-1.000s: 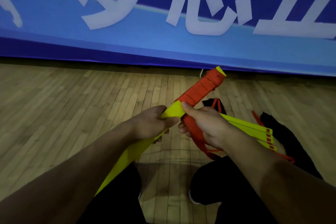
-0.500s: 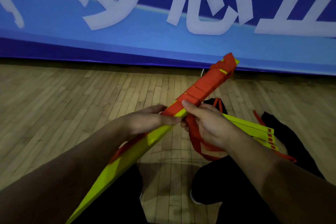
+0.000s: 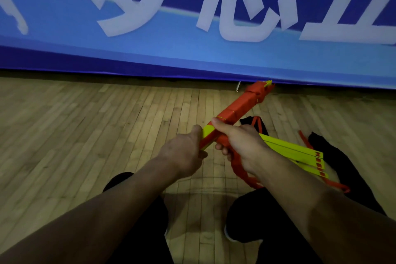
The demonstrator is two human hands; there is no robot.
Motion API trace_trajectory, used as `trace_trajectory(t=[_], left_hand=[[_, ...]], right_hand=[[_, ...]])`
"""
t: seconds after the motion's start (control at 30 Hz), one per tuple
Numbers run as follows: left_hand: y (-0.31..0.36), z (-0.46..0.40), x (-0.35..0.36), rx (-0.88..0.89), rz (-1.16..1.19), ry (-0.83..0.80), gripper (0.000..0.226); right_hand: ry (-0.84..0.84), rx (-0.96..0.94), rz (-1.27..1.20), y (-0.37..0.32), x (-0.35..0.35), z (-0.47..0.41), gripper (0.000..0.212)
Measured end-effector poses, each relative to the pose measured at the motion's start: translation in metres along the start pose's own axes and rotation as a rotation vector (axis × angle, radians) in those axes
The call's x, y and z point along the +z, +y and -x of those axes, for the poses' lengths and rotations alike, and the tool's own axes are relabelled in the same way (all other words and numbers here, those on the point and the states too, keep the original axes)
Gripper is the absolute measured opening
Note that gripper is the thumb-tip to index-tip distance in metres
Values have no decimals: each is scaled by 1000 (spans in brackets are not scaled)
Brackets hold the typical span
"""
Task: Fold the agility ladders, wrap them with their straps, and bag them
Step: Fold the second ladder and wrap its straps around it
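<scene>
Both forearms reach forward over the floor (image 3: 85, 135). The left hand (image 3: 184, 152) and right hand (image 3: 240, 146) each clamp the strap-wrapped ladder (image 3: 237, 109), which angles up-right.

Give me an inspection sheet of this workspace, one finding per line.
Surface: wooden plank floor.
Job's things: folded ladder bundle, mostly strap-wrapped, in hand; second ladder's yellow rungs fanned on the floor; black bag beside them.
Clutter: nothing seen.
Grippers: left hand grips the bundle's near end; right hand holds bundle and strap.
Cables: none; loose orange strap hangs below the right hand.
Surroundings: blue banner along the wall.
</scene>
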State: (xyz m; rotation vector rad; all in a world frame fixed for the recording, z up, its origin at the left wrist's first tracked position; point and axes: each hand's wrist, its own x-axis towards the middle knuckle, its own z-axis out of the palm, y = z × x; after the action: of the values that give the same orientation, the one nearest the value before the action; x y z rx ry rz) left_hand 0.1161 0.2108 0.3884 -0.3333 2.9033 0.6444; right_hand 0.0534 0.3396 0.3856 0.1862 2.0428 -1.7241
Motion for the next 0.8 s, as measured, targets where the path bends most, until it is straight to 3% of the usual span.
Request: trace_trajectory(t=[0.13,0.2,0.47,0.53,0.63,0.73,0.8], left_hand=[[1,4,15,17,-37,42,51],[0,4,12,34,11,-20,46],[-29,0,-27,-169,937,-612,64],[-27,1,-25,-187,1016,-567,63],[-24,-5,-26,-173,942,-388,55],[-16,-8,-27,-169,640,-187,41],[-5,-3,-23,-140,297,-7,37]], right_hand=[[65,56,-86,6,3,-1,38],[50,63,-102,10,3,-3,37],[-202,-74,-240,2,-10,6,42],[-193,-93,-147,-2,-10,7,46],[-151,-90,-36,-3,-8,6,51],[-143,-76,38,-4,-4,8,56],[-141,-79,60,-4,1,9,60]])
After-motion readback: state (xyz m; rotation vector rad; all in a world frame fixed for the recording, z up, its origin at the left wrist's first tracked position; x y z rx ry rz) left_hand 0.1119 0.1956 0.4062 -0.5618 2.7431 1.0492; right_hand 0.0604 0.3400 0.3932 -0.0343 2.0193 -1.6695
